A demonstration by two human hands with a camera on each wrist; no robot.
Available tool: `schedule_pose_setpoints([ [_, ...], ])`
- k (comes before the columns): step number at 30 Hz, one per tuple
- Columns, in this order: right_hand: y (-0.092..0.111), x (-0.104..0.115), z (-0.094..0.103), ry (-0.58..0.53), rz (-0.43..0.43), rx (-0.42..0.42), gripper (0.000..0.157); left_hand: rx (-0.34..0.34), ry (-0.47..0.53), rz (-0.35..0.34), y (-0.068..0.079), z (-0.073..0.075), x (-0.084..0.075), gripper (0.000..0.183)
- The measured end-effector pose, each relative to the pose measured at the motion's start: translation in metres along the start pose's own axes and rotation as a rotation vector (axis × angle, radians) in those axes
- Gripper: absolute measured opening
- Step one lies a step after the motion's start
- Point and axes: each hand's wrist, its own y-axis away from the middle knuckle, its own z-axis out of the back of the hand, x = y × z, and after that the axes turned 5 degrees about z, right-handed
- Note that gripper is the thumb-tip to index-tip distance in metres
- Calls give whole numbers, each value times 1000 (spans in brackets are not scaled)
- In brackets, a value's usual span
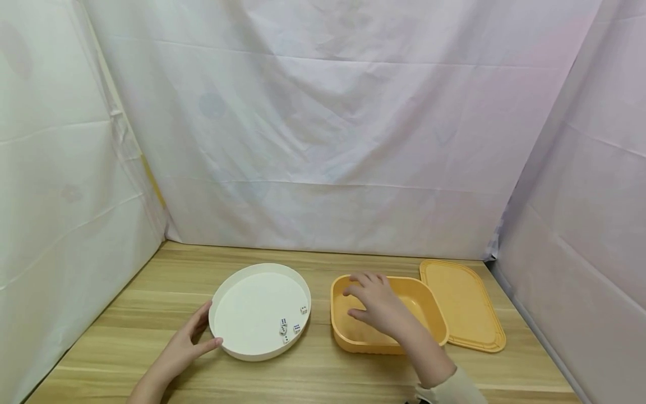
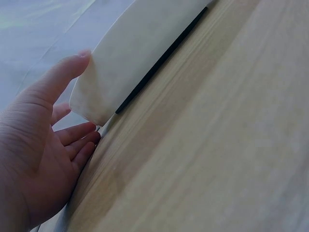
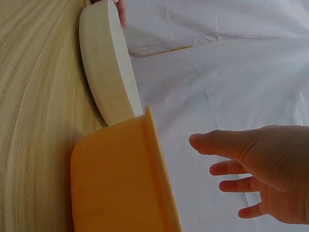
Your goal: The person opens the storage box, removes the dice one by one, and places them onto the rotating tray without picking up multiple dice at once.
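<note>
A round white tray (image 1: 256, 308) with a low wall lies on the table, with several small white dice (image 1: 284, 330) grouped toward its right front side. My left hand (image 1: 183, 347) rests against the tray's left outer wall, thumb (image 2: 77, 64) by the rim and fingers spread lower along the side. To the right stands a yellow rectangular box (image 1: 348, 342) without its lid. Over it hovers my right hand (image 1: 378, 306), fingers apart and loosely bent, nothing between them. The right wrist view shows this hand (image 3: 270, 169) beyond the box's rim.
The yellow lid (image 1: 464, 308) lies flat on the wooden table (image 1: 323, 376), at the right and partly behind the box. White cloth (image 1: 323, 140) hangs at the back and both sides.
</note>
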Motion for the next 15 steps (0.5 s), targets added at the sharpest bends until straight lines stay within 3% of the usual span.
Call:
schedule_pose_setpoints([
  [15, 24, -19, 3, 24, -35, -6, 32, 5, -10, 47, 0, 2, 2, 89],
])
